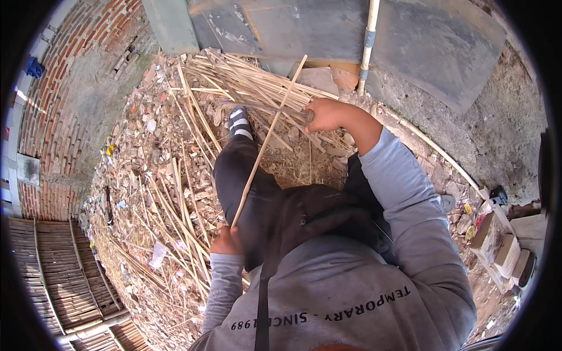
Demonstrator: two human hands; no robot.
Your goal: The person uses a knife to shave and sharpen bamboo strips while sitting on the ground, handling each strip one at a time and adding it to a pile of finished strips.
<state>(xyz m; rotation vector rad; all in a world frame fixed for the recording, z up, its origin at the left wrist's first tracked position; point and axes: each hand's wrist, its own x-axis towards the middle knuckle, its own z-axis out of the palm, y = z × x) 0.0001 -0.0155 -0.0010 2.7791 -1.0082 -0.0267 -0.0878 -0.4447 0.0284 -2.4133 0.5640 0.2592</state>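
My left hand (226,241) is closed around the lower end of a long, pale bamboo strip (256,165) beside my left thigh. The strip slants up and away to the right, its far end free in the air. My right hand (328,116) grips the handle of a long knife (263,106). Its dark, narrow blade points left and crosses the strip near the strip's upper part. Whether the blade touches the strip I cannot tell. My left foot (239,121), in a striped dark and white covering, rests just beyond the blade.
A heap of pale strips (234,73) lies ahead, and more strips (181,216) are scattered at the left over rubble and shavings. Grey panels (310,32) and a white pole (367,47) stand at the far side. A brick wall (64,111) rises at the left, wooden pieces (508,255) at the right.
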